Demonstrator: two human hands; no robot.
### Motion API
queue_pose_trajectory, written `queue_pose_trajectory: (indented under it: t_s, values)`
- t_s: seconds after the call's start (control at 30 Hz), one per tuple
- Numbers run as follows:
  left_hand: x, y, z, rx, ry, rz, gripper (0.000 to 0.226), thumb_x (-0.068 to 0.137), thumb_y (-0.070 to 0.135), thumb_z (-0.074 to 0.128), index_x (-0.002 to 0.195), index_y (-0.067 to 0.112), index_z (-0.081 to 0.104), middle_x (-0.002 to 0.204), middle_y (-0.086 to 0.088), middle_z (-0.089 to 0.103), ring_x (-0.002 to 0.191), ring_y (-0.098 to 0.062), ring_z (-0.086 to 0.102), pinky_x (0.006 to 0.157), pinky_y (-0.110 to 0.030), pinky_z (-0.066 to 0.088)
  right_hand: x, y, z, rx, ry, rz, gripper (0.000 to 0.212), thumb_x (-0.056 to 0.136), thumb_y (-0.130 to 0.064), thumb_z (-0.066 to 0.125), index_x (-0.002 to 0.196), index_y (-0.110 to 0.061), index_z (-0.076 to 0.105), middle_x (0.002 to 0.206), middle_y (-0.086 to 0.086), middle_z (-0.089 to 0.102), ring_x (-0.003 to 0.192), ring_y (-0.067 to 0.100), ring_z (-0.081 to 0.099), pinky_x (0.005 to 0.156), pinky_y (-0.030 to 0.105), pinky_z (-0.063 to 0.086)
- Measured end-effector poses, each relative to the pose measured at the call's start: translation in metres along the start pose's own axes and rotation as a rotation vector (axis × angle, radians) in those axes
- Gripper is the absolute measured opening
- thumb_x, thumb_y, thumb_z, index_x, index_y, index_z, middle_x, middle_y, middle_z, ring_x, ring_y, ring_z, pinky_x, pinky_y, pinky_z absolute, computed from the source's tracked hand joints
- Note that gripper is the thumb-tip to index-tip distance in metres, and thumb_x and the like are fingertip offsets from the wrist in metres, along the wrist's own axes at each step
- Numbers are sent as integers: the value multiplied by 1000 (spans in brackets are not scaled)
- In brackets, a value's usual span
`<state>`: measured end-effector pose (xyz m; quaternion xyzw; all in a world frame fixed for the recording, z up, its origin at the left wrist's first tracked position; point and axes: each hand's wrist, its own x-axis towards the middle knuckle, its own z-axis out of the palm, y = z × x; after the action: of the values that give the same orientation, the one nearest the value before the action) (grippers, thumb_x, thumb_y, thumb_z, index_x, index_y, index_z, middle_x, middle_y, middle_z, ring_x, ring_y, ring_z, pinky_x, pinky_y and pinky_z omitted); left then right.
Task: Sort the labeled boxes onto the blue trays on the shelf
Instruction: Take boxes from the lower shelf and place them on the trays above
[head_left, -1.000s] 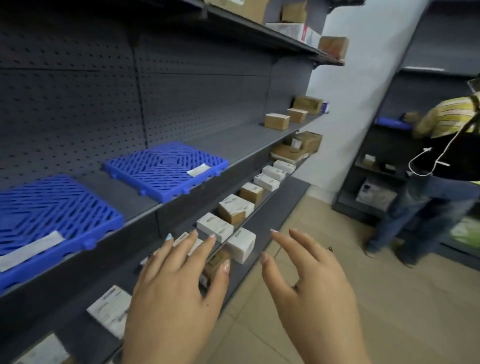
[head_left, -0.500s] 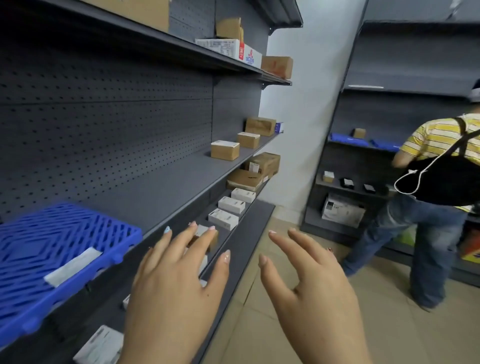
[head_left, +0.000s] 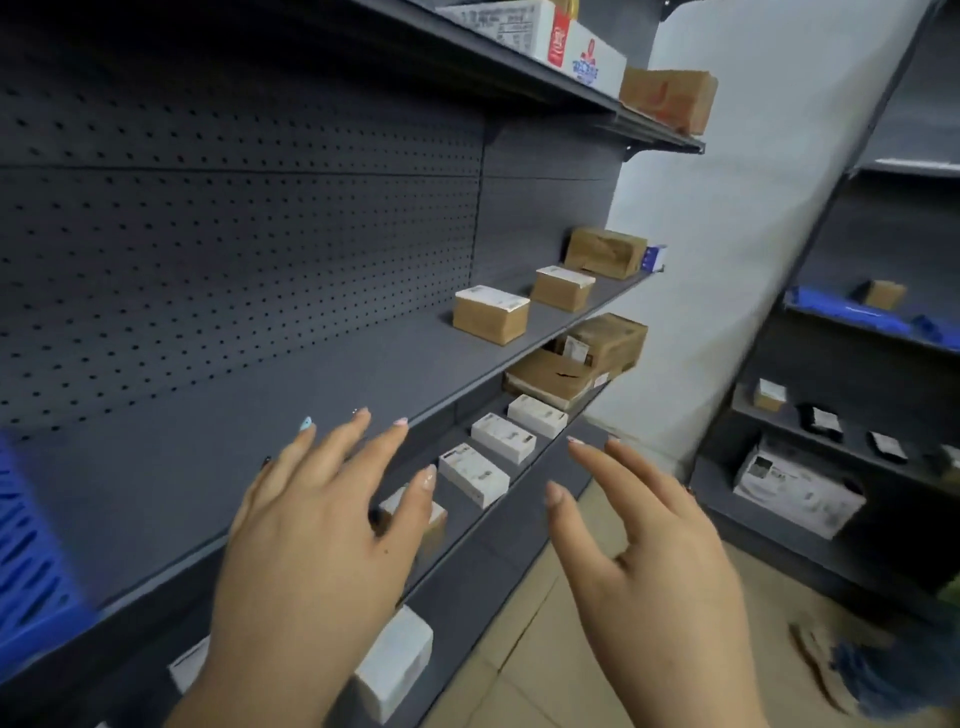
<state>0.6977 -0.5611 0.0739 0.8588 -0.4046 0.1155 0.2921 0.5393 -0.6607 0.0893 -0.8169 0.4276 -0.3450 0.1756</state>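
Up top, a white carton (head_left: 576, 49) shows red and blue printing too blurred to read; white-labeled brown boxes (head_left: 491, 314) sit on the middle shelf (head_left: 311, 395), well apart from the blue tray (head_left: 31, 566) at far left. Left hand (head_left: 317, 561) and right hand (head_left: 649, 566) hover spread, grasping nothing

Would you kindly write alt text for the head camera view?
Two bare hands, left hand and right hand, hover open and empty before a dark grey metal shelf holding small label-topped brown cardboard boxes, with white boxes below and a blue slatted plastic tray at far left.
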Motion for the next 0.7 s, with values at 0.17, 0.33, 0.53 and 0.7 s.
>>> queue_pose_trajectory:
  t_s: [0.17,0.33,0.53,0.7]
  values:
    - [18,19,18,63,77,-247,62,82,70,18,136,46,37,147,20,32,140,-11,19,112,-36,18,74,22,5,78,-161,-150,44,78,-62,41,120,-54,50,137,-29,38,128,2,34,106,37,36]
    - [0,25,8,204,171,-423,63,81,70,20,136,44,39,145,16,37,139,-15,23,108,-30,12,102,17,22,203,-309,-301,47,75,-61,42,120,-52,51,137,-27,40,131,5,33,106,37,37]
    - [-70,2,-32,345,375,-608,59,84,61,34,128,28,56,137,-1,52,131,-26,41,111,-48,29,68,-22,49,321,-551,-499,46,76,-62,41,121,-55,49,139,-28,37,132,6,33,105,40,38]
    - [-149,-6,-77,469,519,-760,56,84,55,39,124,23,60,131,-5,56,122,-26,48,106,-47,35,15,-67,49,402,-692,-652,49,76,-63,37,123,-55,46,140,-29,34,132,1,29,110,37,32]
